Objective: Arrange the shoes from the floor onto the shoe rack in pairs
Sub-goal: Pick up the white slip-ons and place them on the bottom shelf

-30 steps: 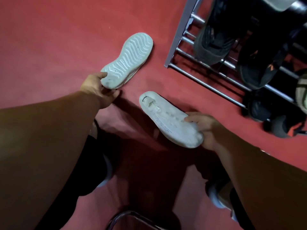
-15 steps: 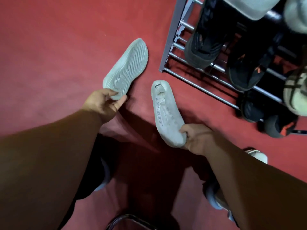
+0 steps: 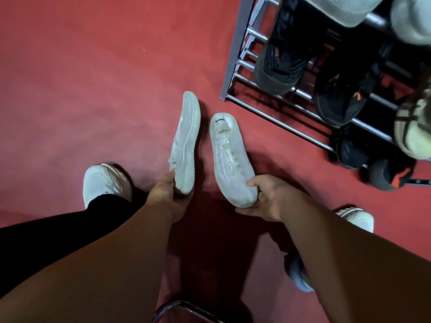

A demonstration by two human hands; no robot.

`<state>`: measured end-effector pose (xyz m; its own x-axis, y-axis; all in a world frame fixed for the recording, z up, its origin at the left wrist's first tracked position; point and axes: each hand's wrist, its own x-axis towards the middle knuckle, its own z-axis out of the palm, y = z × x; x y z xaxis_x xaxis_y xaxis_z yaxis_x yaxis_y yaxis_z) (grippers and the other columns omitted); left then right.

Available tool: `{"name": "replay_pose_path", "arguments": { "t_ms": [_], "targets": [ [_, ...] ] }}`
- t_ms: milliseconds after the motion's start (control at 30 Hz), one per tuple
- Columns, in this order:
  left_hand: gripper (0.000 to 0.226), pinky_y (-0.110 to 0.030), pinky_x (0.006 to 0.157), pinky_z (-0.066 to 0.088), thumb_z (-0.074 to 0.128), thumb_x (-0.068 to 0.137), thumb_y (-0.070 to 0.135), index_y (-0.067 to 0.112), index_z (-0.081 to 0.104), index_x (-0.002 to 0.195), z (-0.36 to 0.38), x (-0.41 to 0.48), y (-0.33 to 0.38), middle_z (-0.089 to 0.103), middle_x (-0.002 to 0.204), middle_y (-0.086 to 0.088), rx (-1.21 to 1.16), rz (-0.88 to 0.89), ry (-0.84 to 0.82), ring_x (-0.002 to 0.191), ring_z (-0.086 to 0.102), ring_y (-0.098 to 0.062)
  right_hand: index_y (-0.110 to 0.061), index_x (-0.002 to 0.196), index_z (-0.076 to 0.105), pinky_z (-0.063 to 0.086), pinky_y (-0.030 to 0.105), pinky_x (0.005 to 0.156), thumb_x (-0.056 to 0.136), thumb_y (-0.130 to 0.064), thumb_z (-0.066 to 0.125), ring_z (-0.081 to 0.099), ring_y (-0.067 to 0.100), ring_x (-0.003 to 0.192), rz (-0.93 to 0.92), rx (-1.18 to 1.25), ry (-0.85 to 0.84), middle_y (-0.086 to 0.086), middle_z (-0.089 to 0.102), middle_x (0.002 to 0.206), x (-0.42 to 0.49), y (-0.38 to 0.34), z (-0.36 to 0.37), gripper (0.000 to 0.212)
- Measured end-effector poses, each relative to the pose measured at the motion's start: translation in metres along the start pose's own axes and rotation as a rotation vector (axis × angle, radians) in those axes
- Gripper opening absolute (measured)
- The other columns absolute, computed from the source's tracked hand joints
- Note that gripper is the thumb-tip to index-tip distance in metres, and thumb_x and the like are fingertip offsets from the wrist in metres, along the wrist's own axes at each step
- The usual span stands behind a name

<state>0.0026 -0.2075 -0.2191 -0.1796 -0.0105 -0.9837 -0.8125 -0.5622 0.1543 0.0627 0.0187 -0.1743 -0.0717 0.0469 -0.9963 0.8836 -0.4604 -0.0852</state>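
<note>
Floor (image 3: 93, 78): red and matte, filling most of the view.
Rack (image 3: 235, 50): grey metal frame with round bars, at the upper right, its near corner post standing on the floor.
Black shoes (image 3: 282, 66): two side by side on the rack's bars, the right one with an orange mark; darker shoes with red patches sit lower, partly hidden.
Pale shoes (image 3: 335, 8): on the top level, cut by the frame edge.
Green shoe (image 3: 412, 131): at the right edge, on the rack.
Right shoe (image 3: 231, 159): white, upper facing the camera, laces and printed text visible, held over the floor in front of the rack's near corner.
Left shoe (image 3: 186, 141): white, turned on its side, just beside the right shoe with a narrow gap, not on the rack.
Right hand (image 3: 268, 197): grips the near end of the right shoe, thumb on top, fingers curled beneath.
Left hand (image 3: 168, 197): fingers wrapped round the near end of the left shoe.
Sneakers (image 3: 105, 183): white, worn on the person's feet, one at each side.
Tube (image 3: 186, 308): curved dark metal, at the bottom edge.
</note>
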Motion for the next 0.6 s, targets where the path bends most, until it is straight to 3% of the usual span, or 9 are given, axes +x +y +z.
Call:
{"name": "replay_pose_path", "arguments": {
  "t_ms": [100,233,333,400,500,600],
  "targets": [
    [0.022,-0.037,0.060,0.061,0.070,0.091,0.018,0.008,0.069,0.110,0.004,-0.007,-0.003,0.078,0.097,-0.010,0.007,0.004,-0.028,0.083,0.075,-0.025,-0.012,0.120,0.062,0.062,0.054,0.081,0.095,-0.011,0.054,0.073,0.036,0.099,-0.015,0.012,-0.006,0.016,0.073,0.114,-0.001,-0.002,0.000,0.027],
    [0.020,-0.041,0.074,0.059,0.067,0.093,0.016,0.006,0.070,0.110,0.007,-0.019,-0.007,0.078,0.091,-0.011,0.058,-0.013,-0.082,0.076,0.076,-0.024,-0.013,0.119,0.065,0.062,0.040,0.068,0.091,-0.008,0.061,0.075,0.031,0.094,-0.049,0.010,0.029,0.013,0.076,0.109,-0.001,0.001,-0.002,0.029],
    [0.026,-0.037,0.070,0.061,0.070,0.092,0.018,0.007,0.069,0.115,0.013,-0.035,-0.006,0.078,0.096,-0.010,0.137,-0.012,-0.107,0.081,0.076,-0.023,-0.009,0.120,0.065,0.061,0.036,0.065,0.087,0.002,0.060,0.075,0.032,0.097,-0.105,0.017,0.026,0.014,0.075,0.113,-0.015,-0.002,-0.005,0.035],
    [0.024,-0.035,0.069,0.060,0.073,0.089,0.019,0.008,0.069,0.109,0.023,-0.054,-0.003,0.078,0.087,-0.008,0.238,-0.018,-0.113,0.078,0.074,-0.023,-0.008,0.121,0.064,0.060,0.036,0.069,0.090,0.005,0.058,0.074,0.030,0.100,-0.159,0.007,0.003,0.012,0.074,0.115,-0.034,-0.010,-0.005,0.034],
    [0.021,-0.033,0.074,0.060,0.075,0.088,0.018,0.009,0.069,0.105,0.040,-0.090,0.004,0.077,0.081,-0.008,0.294,0.006,-0.160,0.071,0.074,-0.021,-0.005,0.119,0.061,0.060,0.033,0.062,0.093,0.004,0.057,0.074,0.026,0.089,-0.238,-0.019,0.001,0.014,0.073,0.108,-0.072,-0.026,-0.005,0.028],
    [0.021,-0.026,0.065,0.060,0.069,0.094,0.026,0.011,0.068,0.109,0.046,-0.126,0.005,0.076,0.076,-0.005,0.409,0.068,-0.193,0.060,0.072,-0.015,-0.006,0.111,0.060,0.059,0.030,0.053,0.093,0.000,0.056,0.071,0.025,0.076,-0.295,-0.076,0.014,0.015,0.071,0.095,-0.121,-0.036,-0.010,0.019]
  ]
}}
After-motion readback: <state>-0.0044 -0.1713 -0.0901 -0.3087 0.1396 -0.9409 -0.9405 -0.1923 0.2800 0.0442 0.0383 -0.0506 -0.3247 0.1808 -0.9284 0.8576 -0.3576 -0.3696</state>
